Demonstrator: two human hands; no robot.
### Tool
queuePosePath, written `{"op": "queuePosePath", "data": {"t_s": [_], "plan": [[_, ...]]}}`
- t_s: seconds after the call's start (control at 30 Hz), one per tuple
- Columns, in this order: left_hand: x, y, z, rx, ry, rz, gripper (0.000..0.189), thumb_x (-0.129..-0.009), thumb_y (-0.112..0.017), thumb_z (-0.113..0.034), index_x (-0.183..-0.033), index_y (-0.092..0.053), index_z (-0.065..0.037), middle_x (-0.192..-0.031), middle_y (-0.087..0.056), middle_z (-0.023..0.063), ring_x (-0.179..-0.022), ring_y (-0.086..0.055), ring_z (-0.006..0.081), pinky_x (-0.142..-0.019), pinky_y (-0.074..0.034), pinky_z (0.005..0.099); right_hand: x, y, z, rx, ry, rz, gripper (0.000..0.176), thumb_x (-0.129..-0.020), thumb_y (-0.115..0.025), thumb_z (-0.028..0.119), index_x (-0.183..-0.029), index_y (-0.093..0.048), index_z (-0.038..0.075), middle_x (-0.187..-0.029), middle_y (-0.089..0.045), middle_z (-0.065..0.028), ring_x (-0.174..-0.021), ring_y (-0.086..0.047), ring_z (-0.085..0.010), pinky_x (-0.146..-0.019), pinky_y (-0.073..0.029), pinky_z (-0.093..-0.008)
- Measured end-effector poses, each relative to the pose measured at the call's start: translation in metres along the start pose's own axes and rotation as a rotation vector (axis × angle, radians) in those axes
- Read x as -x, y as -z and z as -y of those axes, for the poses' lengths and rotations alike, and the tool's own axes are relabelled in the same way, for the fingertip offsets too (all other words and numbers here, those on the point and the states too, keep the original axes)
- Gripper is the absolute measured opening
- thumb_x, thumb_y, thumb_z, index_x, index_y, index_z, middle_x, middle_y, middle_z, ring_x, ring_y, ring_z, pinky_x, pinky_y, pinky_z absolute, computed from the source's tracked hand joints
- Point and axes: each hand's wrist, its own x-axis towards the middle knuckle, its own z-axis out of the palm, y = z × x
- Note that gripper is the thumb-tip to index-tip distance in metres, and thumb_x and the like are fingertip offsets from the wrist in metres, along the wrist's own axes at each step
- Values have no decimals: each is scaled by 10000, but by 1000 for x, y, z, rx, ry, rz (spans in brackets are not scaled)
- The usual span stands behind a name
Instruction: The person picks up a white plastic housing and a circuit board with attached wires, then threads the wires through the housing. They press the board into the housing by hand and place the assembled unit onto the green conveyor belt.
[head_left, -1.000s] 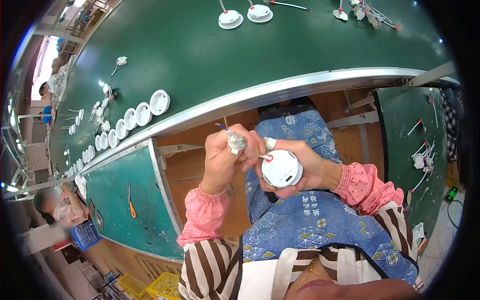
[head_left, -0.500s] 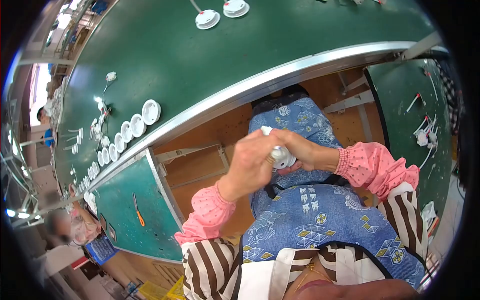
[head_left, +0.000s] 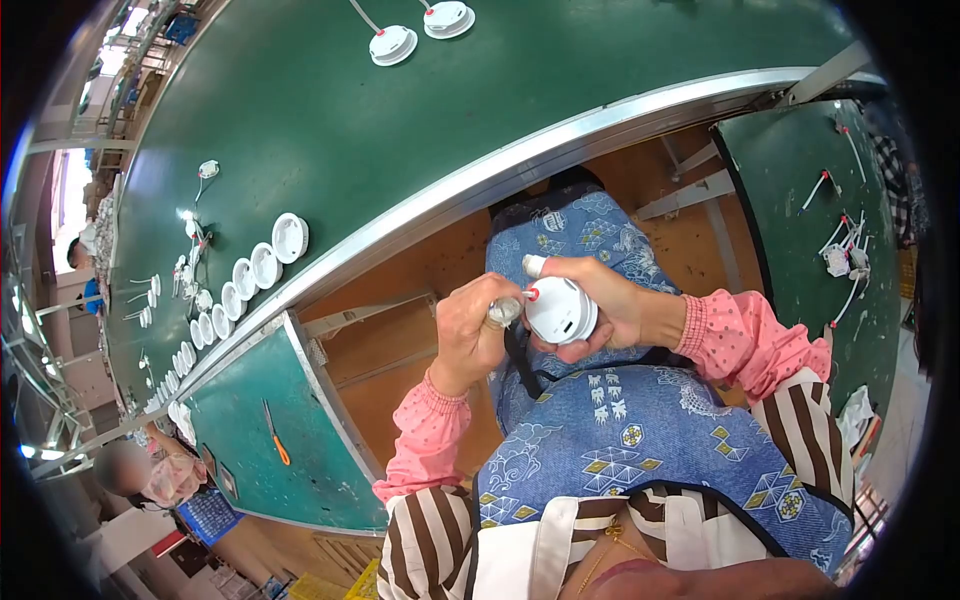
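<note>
Green tabletop (head_left: 420, 130) beyond the fingers; white round housing (head_left: 564, 312) between both hands.
The right hand (head_left: 618, 303) clasps its fingers around the housing; the left hand (head_left: 468, 328), fingers closed, grips the white cable (head_left: 526, 295) beside its red collar (head_left: 533, 295).

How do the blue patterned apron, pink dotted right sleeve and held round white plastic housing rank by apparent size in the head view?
1. Blue apron
2. Pink dotted right sleeve
3. Round white plastic housing
</note>
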Motion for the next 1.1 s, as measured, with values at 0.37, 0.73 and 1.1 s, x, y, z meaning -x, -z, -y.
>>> {"op": "queuePosePath", "data": {"t_s": [0.37,0.73,1.1], "plan": [[-11,11,-13,266,298,-37,314,-1086,-501,-259,-957,-620,1,-770,-631,49,-616,-531,87,-563,-395,228,-21,13,12,9,-18,123,643,-1030,-357,604,-1021,-630,22,-779,-654,-194,-513,-635,-265,-287,-355,-216],[-168,130,30,-409,21,-524,337,-1001,-423,-86,-1209,-682,-27,-938,-731,97,-824,-679,138,-708,-595,295,-12,22,57,49,294,64,614,-1030,-508,441,-1427,-488,-27,-1274,-647,-190,-1062,-698,-325,-639,-537,-316],[-162,225,100,-786,272,-490,671,-876,-696,-297,-1452,-493,-20,-1368,-551,241,-1263,-548,401,-1063,-443,446,-10,13,62,145,334,-41,429,-1038,-516,265,-1280,-580,-84,-1104,-707,-184,-916,-731,-275,-572,-526,-267]]}}
